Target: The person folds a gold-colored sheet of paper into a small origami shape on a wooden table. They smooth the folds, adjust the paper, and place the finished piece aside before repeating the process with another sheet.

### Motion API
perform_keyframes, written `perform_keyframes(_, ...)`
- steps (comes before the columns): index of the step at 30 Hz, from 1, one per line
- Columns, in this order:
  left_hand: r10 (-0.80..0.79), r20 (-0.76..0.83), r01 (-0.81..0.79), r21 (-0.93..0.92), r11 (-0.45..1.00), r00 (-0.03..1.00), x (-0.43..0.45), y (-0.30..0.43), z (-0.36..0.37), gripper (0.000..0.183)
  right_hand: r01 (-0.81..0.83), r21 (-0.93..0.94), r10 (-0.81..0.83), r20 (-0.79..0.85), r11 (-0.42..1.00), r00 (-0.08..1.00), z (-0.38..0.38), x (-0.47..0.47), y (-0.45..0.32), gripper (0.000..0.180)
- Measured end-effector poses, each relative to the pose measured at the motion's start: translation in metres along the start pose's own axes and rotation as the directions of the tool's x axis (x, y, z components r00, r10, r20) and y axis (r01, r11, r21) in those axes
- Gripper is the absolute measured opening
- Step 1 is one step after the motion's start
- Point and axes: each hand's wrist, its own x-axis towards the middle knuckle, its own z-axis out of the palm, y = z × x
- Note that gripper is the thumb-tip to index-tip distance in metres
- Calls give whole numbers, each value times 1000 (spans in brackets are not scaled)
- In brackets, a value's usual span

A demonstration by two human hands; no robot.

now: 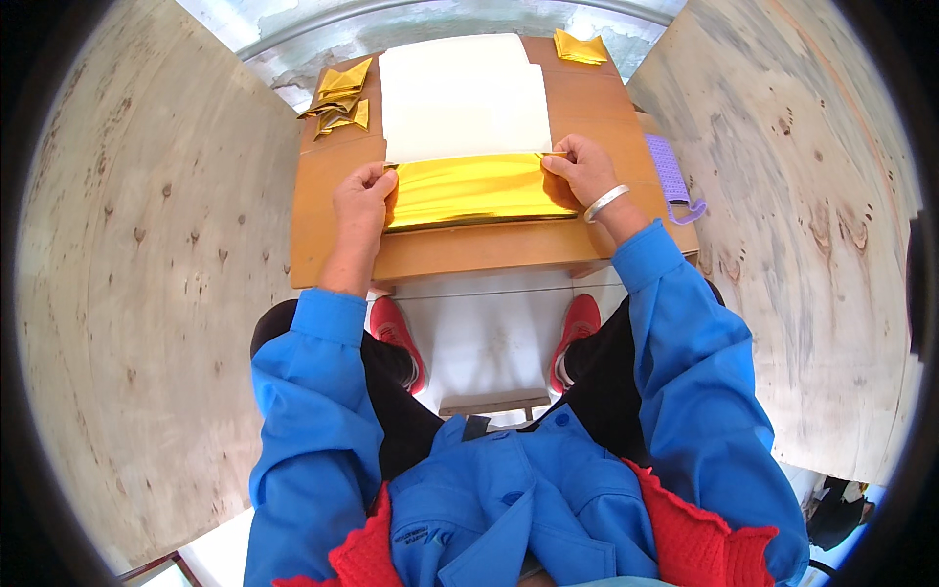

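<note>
A sheet of shiny gold foil paper [477, 191] lies across the front of a low brown table, its white back facing up on the far part [462, 95]. The gold part forms a band nearest me, turned over the white. My left hand [363, 192] pinches the left end of the band's far edge between thumb and fingers. At the opposite end my right hand [583, 170], with a silver bangle [606, 202] on its wrist, pinches the same edge. Whether more than one sheet lies stacked there, I cannot tell.
Several folded gold foil pieces [341, 95] lie at the table's back left, and another folded gold piece [580, 48] at the back right. A purple strapped pouch [667, 169] rests by the right edge. Wooden boards [169, 257] flank the low table [469, 253] on both sides.
</note>
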Motion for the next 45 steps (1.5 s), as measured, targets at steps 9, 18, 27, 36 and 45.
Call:
perform_keyframes(9,271,46,-255,520,815,961,22,-23,-7,13,95,-433,-122,-36,896,992,9,4,6,15)
perform_keyframes(18,351,162,-332,797,504,922,12,-11,-3,15,180,-664,-223,21,725,975,15,9,-2,13)
perform_keyframes(27,235,119,-230,815,532,965,15,-7,1,17,728,-596,-523,523,339,672,17,13,-20,28)
perform_keyframes(36,386,186,-347,846,405,904,1,5,6,27,756,-572,-450,610,319,652,17,16,-21,33)
perform_keyframes(45,407,694,-774,631,54,594,-86,-18,74,64,743,-587,-485,572,321,662,19,14,-17,30)
